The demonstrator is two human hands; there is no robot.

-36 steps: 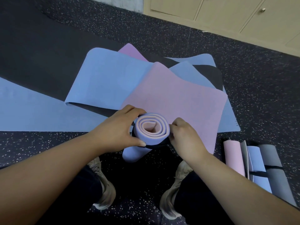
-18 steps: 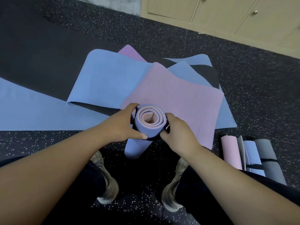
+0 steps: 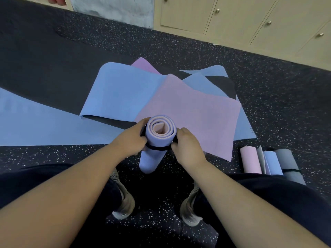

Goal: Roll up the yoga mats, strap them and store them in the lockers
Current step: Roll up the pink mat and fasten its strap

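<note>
While two grey shoes stand apart on the speckled dark floor at the bottom of the view, a rolled yoga mat stands nearly upright between them, a little farther out, its lower end near the floor and its top end facing the camera. Its outside is blue and its inner face pale pink, the spiral showing plainly at the open top. A black strap circles the roll a short way below the top. The left hand grips the roll from its left side, fingers curled round it with the thumb near the strap. The right hand closes on the right side, fingers pinching at the strap where it meets the roll.

To the right, just beside the right leg, three rolled mats lie side by side on the floor: pink, blue and grey, the grey one with a black band across it.

Beyond the hands, flat mats overlap in a loose pile: a pink mat on top, a blue mat to its left, with black, purple and further blue ones showing beneath. A long blue mat stretches off to the left.

Farthest away, beige lockers with small round knobs line the wall, their doors closed.
</note>
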